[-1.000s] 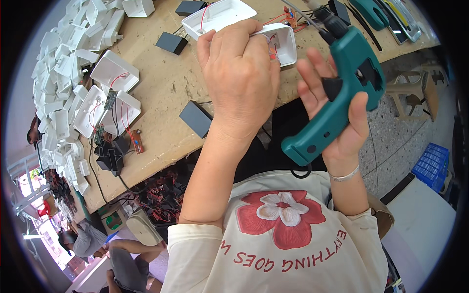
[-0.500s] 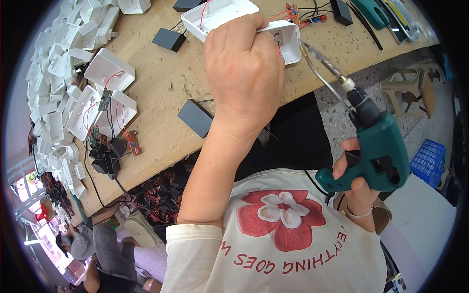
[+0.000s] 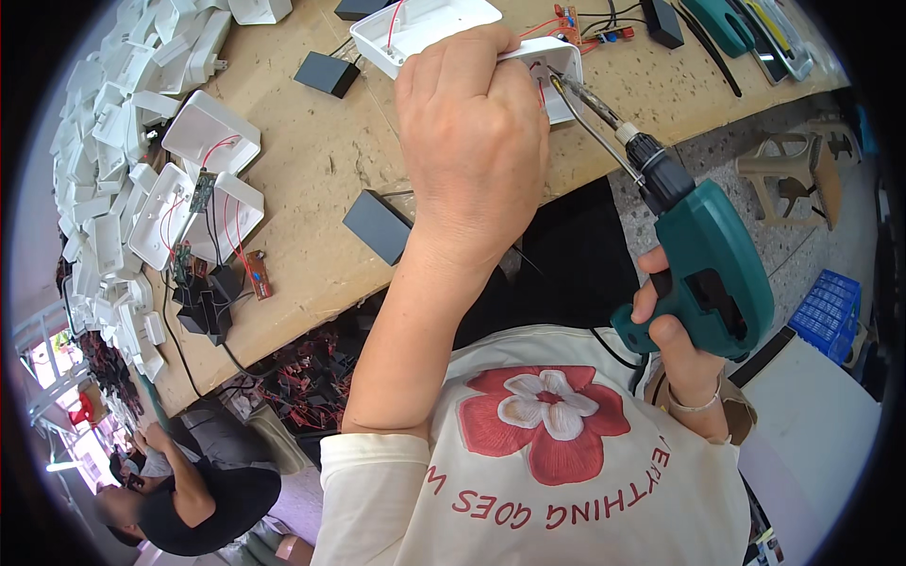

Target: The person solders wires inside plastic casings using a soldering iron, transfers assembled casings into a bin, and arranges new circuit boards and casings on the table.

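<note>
My left hand (image 3: 477, 141) is closed on a white plastic housing (image 3: 429, 33) at the table's near edge, fingers over its rim. A second white boxy shell (image 3: 563, 108) shows just right of that hand; red wires run inside it. My right hand (image 3: 672, 325) grips a green soldering gun (image 3: 722, 264) with a metal tip and a thin feed tube. The tip reaches into the right-hand shell, close to the wire ends; whether it touches them I cannot tell. Beside the shell, a small circuit board (image 3: 568, 26) with red and black wires lies on the table.
White housings (image 3: 104, 160) are heaped at the left. Open shells with wired boards (image 3: 201, 191) lie nearer. Black boxes (image 3: 377, 228) sit on the table (image 3: 302, 179). At right are a stool (image 3: 793, 179) and a blue crate (image 3: 826, 316). A co-worker (image 3: 222, 500) is at lower left.
The soldering gun has moved up and left, its tip going from the shell's right edge to inside it. My left hand stays nearly still. The co-worker at lower left has shifted.
</note>
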